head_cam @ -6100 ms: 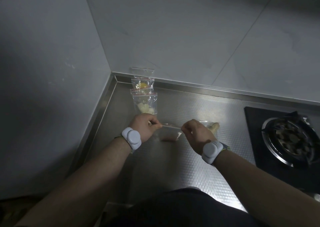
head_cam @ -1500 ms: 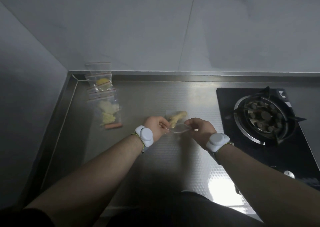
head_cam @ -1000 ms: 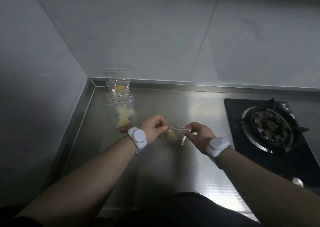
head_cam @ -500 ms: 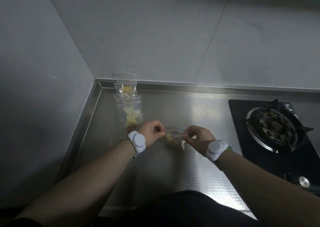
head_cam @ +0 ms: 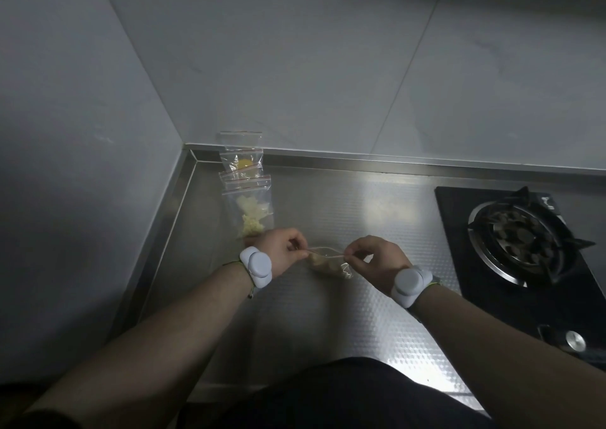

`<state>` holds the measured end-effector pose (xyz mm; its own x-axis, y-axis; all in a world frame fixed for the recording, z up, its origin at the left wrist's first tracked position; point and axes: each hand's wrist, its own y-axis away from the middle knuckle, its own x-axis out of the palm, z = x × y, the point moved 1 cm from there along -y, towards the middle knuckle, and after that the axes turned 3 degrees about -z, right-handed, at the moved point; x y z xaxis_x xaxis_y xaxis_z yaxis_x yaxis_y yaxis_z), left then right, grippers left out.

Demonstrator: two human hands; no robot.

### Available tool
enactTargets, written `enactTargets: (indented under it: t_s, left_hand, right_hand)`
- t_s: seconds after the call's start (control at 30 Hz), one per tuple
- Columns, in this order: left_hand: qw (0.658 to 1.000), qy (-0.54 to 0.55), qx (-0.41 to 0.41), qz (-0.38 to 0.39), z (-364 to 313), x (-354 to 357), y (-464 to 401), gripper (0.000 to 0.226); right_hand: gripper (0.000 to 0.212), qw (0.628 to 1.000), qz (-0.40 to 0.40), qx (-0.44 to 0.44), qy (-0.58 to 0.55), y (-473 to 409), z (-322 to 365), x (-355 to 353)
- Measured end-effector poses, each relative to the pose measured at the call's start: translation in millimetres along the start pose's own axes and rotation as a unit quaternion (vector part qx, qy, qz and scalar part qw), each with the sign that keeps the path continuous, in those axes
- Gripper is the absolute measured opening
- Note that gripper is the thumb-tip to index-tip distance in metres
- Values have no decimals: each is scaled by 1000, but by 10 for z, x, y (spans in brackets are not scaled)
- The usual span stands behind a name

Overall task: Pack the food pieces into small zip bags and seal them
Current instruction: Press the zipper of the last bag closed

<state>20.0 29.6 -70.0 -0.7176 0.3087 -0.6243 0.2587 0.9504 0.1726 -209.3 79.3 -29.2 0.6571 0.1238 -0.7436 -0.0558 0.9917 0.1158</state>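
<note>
Left of the gas burner [head_cam: 521,236], above the counter [head_cam: 328,314], the left hand [head_cam: 278,251] and right hand [head_cam: 377,258] each pinch one end of the zip bag [head_cam: 329,263] holding food pieces [head_cam: 323,264].

The left hand [head_cam: 281,252] covers the near end of the filled bags [head_cam: 251,210] lying along the counter's left side. The contents of the held zip bag [head_cam: 331,263] are a dim tan mass, kind undeterminable. Whether its strip is fully closed cannot be told. The stove [head_cam: 521,248] is cut off by the right edge, its knob [head_cam: 575,340] partly hidden behind the right forearm.
</note>
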Motion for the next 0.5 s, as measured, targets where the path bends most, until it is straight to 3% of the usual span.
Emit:
enactTargets:
  t_s: [0.27, 0.5]
  left_hand:
    - [999, -33, 2, 11, 76, 5, -25, 26]
    - [998, -58, 15, 21, 67, 0, -27, 9]
  right_hand:
    - [3, 1000, -21, -7, 7, 3, -37, 40]
    - [6, 1000, -14, -8, 8, -10, -46, 74]
